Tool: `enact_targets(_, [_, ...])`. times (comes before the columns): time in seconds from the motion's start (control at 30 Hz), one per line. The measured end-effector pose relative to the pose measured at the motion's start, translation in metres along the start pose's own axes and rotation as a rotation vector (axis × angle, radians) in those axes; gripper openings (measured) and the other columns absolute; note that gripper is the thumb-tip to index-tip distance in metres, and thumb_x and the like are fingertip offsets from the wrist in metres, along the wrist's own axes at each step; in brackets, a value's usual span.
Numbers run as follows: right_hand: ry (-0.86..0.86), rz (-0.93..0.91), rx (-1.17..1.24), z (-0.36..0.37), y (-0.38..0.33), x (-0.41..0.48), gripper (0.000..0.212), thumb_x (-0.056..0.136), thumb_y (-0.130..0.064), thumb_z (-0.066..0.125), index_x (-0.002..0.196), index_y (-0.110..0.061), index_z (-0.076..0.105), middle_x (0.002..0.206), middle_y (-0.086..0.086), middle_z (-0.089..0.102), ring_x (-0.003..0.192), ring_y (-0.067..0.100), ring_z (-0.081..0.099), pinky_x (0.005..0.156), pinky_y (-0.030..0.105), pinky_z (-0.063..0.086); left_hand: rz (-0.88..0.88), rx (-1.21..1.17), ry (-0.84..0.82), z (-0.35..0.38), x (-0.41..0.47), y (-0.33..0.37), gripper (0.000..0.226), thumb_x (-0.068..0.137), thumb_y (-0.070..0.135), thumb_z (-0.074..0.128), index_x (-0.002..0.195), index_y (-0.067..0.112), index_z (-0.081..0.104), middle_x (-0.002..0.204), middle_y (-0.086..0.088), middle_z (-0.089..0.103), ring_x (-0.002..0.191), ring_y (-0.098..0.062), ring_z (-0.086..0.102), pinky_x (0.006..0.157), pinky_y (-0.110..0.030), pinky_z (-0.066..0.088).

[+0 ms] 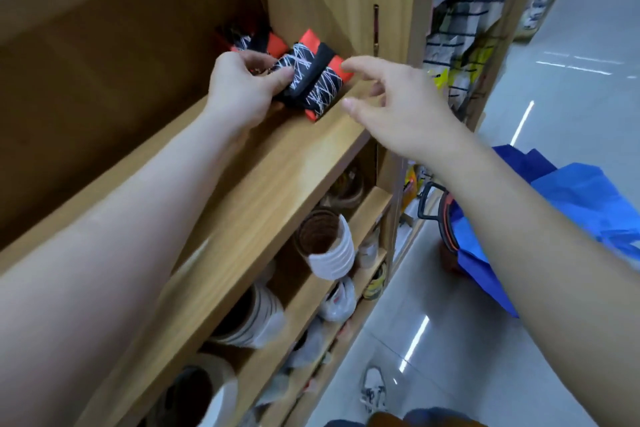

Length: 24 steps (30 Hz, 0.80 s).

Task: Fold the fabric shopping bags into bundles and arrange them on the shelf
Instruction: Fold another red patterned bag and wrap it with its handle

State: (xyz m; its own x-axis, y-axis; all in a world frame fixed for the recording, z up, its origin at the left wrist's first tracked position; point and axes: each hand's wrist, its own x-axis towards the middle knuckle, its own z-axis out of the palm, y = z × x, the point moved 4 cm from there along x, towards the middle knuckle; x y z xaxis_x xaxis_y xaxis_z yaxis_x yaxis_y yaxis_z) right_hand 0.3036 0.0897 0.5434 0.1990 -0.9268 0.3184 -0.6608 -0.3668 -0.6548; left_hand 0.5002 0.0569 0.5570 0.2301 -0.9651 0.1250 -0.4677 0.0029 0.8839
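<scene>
Black-and-orange fabric bundle (311, 80) rests on the wooden shelf (277, 163), one end clamped in the left hand (242, 87) grip, its long axis running toward the right hand (398, 104), fingers apart just beside it. A second bundle (252, 40) sits behind the grip, with glossy tiled floor (554, 80) below.

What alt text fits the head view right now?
The left hand grips a folded black-and-orange bag bundle on the wooden shelf; a second bundle lies behind it. The right hand hovers open alongside.
</scene>
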Motion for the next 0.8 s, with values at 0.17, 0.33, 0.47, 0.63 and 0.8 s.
enact_targets(0.17, [-0.162,0.004,-0.246,0.033,-0.005,0.035,0.05,0.097,-0.041,0.054,0.145,-0.034,0.042,0.144,0.003,0.05,0.132,0.029,0.043,0.106,0.043,0.038,-0.01,0.025,0.078,-0.004,0.035,-0.011,0.02,0.088,0.021,0.073,0.107,0.016,0.068,0.103,0.0,0.068,0.074,-0.01,0.069,0.064,-0.021,0.058])
enact_targets(0.33, [-0.174,0.02,-0.331,0.047,0.001,0.052,0.051,0.1,-0.043,0.045,0.148,-0.035,0.033,0.148,-0.003,0.043,0.135,0.027,0.033,0.101,0.052,0.031,0.127,0.094,0.112,-0.002,0.053,-0.021,0.02,0.094,0.012,0.063,0.112,0.013,0.072,0.107,0.0,0.069,0.089,-0.009,0.07,0.073,-0.022,0.059])
enact_targets(0.47, [-0.203,-0.021,-0.353,0.05,0.004,0.061,0.048,0.102,-0.042,0.038,0.15,-0.038,0.031,0.15,-0.009,0.041,0.134,0.025,0.03,0.099,0.052,0.031,0.176,0.182,0.072,-0.007,0.056,-0.023,0.036,0.084,0.039,0.066,0.114,0.021,0.071,0.108,0.004,0.071,0.098,-0.01,0.068,0.088,-0.036,0.057])
enact_targets(0.63, [-0.289,-0.057,-0.438,0.058,0.006,0.069,0.051,0.104,-0.041,0.03,0.153,-0.04,0.017,0.155,-0.007,0.035,0.138,0.025,0.024,0.099,0.053,0.027,0.275,0.402,0.08,-0.011,0.06,-0.025,0.051,0.084,0.034,0.075,0.13,0.019,0.061,0.129,-0.002,0.056,0.098,-0.005,0.056,0.076,-0.002,0.042])
enact_targets(0.8, [-0.326,-0.04,-0.465,0.064,0.008,0.079,0.053,0.103,-0.043,0.03,0.153,-0.042,0.013,0.16,-0.012,0.026,0.141,0.025,0.023,0.101,0.054,0.027,0.334,0.502,0.115,-0.01,0.057,-0.025,0.052,0.089,0.036,0.069,0.136,0.016,0.056,0.128,-0.005,0.052,0.107,-0.017,0.056,0.098,-0.027,0.045])
